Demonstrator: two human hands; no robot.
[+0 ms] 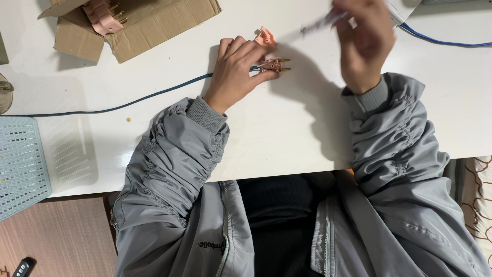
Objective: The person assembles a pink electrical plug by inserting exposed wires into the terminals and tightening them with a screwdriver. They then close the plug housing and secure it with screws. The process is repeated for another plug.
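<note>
White table (287,128) carries everything here. The left hand (237,69) lies knuckles up on it, fingers curled down onto a pink plug (274,64) whose brass pins point away to the right; the fingertips press on the plug's near end and pin it to the table. A blue cord (154,95) runs from under that hand leftward across the table. Just beyond the fingertips, near the plug but apart from it, lies a small pink cover piece (265,36).

The right hand (364,43) is raised above the table, well to the right of the plug, and blurred. Its fingers are closed around a slim tool (320,23) with a pale, clear-looking handle that sticks out to the left; what kind of tool it is cannot be told through the blur. Both arms wear grey ruched jacket sleeves.

At the far left corner sits an open cardboard box (148,25) with more pink plugs (102,14) inside. A second blue cable (446,42) crosses the far right corner. A pale perforated basket (20,164) overhangs the left edge of the table.
</note>
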